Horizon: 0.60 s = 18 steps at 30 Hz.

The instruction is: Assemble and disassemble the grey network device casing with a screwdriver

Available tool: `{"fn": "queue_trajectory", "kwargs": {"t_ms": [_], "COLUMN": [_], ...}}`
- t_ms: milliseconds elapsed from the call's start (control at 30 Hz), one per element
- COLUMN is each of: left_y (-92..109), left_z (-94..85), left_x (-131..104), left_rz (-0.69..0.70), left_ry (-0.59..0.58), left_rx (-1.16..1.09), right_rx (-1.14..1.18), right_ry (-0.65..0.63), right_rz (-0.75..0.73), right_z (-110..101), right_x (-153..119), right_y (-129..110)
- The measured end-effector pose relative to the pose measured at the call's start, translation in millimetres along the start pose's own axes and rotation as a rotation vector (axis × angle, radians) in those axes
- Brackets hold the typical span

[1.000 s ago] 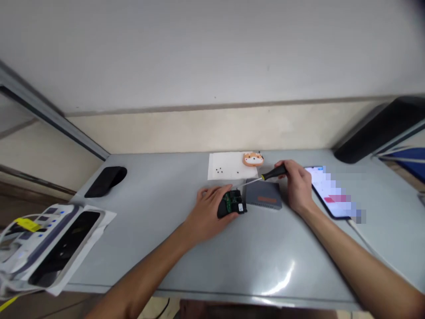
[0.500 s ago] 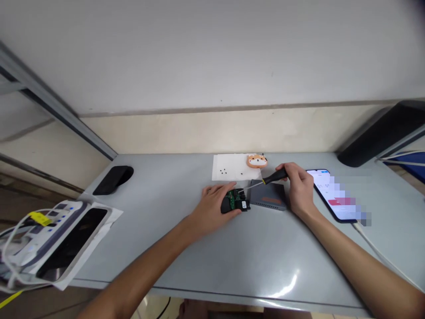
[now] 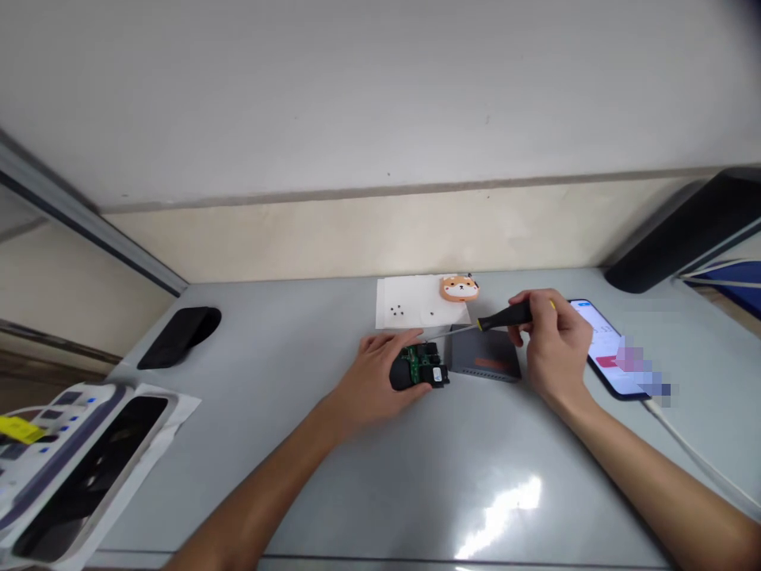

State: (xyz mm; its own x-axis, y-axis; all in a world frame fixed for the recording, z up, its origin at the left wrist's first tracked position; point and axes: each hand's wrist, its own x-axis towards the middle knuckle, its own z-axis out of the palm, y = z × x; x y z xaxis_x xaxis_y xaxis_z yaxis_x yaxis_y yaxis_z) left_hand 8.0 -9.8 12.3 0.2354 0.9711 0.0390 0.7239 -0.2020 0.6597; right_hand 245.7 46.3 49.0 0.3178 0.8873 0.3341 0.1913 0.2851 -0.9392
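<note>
My left hand (image 3: 376,373) grips a small green circuit board with black parts (image 3: 421,366), thumb along its near edge and fingers along its far edge. A black-handled screwdriver (image 3: 505,316) with yellow trim is held in my right hand (image 3: 556,345). Its shaft slants down to the left, and the tip is at the far edge of the board; whether it touches is too small to tell. Just right of the board lies a dark grey box-like casing (image 3: 484,354) with slots along its near side, partly beneath the line of the screwdriver.
Several tiny dark screws lie on white paper (image 3: 410,295) behind the board, beside an orange animal-face case (image 3: 460,289). A lit phone (image 3: 612,353) with a cable is at right. Leftward are a black stand (image 3: 178,339), a power strip (image 3: 65,436) and a dark phone (image 3: 98,476).
My right hand and the screwdriver have shifted right, and the shaft lies at a flatter slant. The tip has moved toward the board's far edge. The camera view has also shifted slightly.
</note>
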Motion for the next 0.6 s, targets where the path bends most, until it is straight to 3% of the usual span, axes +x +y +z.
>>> {"fn": "queue_trajectory", "kwargs": {"t_ms": [333, 600], "left_y": [-2.3, -3.6], "left_z": [-0.6, -0.3], "left_x": [-4.9, -6.2], "left_rz": [0.059, 0.205], "left_ry": [0.013, 0.214], "left_rx": [0.035, 0.105], "right_rx": [-0.047, 0.025], "right_ry": [-0.061, -0.077], "right_rz": [-0.104, -0.135], "right_z": [-0.5, 1.6], "right_x": [-12.5, -17.2], "right_y": [4.6, -5.1]}}
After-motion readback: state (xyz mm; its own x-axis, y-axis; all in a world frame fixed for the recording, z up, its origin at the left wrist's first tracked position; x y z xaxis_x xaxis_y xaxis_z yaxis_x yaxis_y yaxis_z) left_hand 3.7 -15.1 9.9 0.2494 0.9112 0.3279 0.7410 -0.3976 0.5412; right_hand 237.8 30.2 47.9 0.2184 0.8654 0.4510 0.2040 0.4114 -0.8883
